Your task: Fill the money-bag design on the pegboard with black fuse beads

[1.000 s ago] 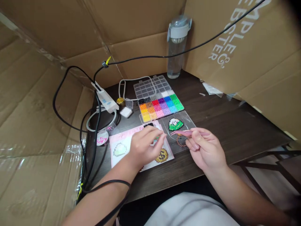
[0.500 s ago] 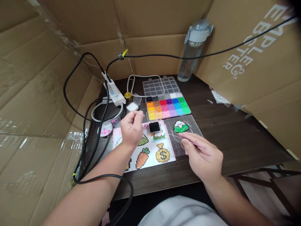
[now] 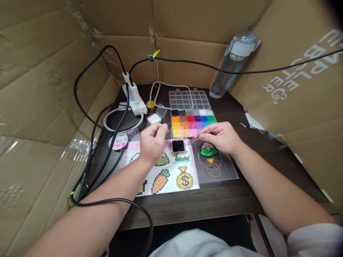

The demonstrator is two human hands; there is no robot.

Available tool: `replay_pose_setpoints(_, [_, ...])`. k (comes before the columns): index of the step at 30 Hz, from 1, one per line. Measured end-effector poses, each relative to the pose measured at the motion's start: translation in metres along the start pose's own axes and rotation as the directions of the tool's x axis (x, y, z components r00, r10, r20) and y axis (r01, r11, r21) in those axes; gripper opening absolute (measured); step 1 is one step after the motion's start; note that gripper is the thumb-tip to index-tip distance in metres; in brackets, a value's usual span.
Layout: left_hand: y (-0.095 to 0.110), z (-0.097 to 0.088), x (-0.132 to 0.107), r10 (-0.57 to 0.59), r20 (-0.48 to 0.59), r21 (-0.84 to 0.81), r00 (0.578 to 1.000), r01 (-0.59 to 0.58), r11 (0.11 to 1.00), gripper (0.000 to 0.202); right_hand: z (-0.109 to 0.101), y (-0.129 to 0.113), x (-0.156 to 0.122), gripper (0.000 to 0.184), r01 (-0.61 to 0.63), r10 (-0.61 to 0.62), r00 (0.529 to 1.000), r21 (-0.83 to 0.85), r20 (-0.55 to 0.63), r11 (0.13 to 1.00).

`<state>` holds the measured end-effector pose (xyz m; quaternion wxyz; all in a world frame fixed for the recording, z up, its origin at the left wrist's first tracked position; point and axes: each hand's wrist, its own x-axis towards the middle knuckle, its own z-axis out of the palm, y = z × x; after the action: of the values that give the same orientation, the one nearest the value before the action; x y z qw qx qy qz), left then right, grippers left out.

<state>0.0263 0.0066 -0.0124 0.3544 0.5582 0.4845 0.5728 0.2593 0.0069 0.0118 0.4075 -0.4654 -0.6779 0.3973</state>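
My right hand (image 3: 219, 137) pinches pink tweezers (image 3: 201, 135), their tips just right of a small box of black beads (image 3: 178, 145). My left hand (image 3: 153, 142) is curled into a fist over the pattern sheet (image 3: 171, 189); the inside of the fist is hidden. Beneath the right hand lies a clear pegboard (image 3: 227, 175), partly covered. On it are a green and white bead figure with a black outline (image 3: 209, 150) and a ring outline of orange beads with a yellow top (image 3: 213, 169).
Behind the hands lies a sorted bead case (image 3: 190, 119) with its clear lid (image 3: 189, 99) open. A water bottle (image 3: 233, 66) stands back right. At left are a power strip (image 3: 136, 101), a dish of pink beads (image 3: 118, 142) and a black cable (image 3: 134, 203) crossing my left forearm.
My right hand has moved up and left, bringing the tweezers from above the pegboard to beside the black beads. The orange ring is uncovered. My left hand stays closed; the view has shifted slightly.
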Motion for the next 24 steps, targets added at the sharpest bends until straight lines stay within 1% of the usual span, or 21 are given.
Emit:
replay_pose_setpoints(4, [-0.002, 0.002, 0.001, -0.024, 0.007, -0.007, 1.000, 0.024, 1.000, 0.024, 0.007, 0.001, -0.010, 0.007, -0.036, 0.041, 0.996, -0.068, 0.077, 0.997])
replay_pose_setpoints(7, [-0.004, 0.004, 0.002, -0.036, 0.017, -0.002, 0.999, 0.036, 0.999, 0.024, 0.009, 0.001, -0.017, 0.007, -0.057, 0.061, 0.997, -0.081, 0.048, 0.995])
replay_pose_setpoints(11, [-0.007, 0.004, 0.001, -0.043, 0.017, 0.008, 0.999, 0.043, 0.999, 0.025, 0.011, 0.002, -0.018, 0.005, -0.070, 0.070, 0.997, -0.076, 0.007, 0.995])
replay_pose_setpoints(24, [-0.007, 0.005, 0.001, -0.049, 0.012, 0.010, 0.999, 0.049, 0.999, 0.025, 0.014, 0.001, -0.020, 0.003, -0.072, 0.074, 0.997, -0.085, 0.029, 0.994])
